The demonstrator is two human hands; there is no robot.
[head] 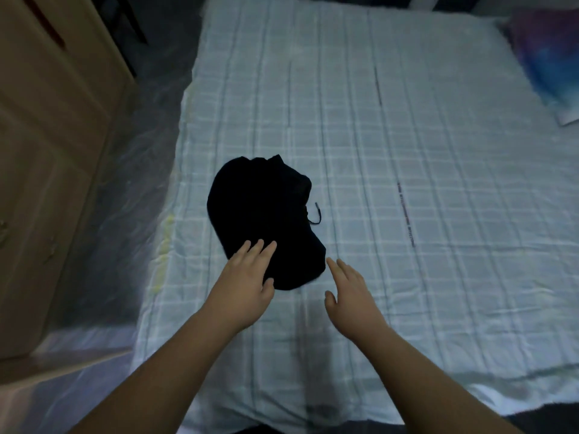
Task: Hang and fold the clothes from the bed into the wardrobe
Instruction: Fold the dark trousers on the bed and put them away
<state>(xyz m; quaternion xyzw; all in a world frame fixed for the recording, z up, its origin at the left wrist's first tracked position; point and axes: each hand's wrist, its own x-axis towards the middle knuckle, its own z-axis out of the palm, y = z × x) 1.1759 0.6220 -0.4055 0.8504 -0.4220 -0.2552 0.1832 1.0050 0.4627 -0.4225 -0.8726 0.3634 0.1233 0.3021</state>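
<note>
A black garment point(263, 211) lies bunched in a compact heap on the checked bedspread point(407, 183), with a thin drawstring sticking out on its right side. My left hand point(247, 277) lies flat on the heap's near edge, fingers straight and spread. My right hand point(351, 292) hovers just right of the garment's near corner, fingers straight, fingertips close to the cloth without a grip. Both forearms reach in from the bottom of the view.
A wooden wardrobe point(47, 151) with closed panelled doors stands on the left, across a strip of floor covered in clear plastic sheet point(131, 170). A blue and purple pillow point(548, 64) lies at the bed's far right corner.
</note>
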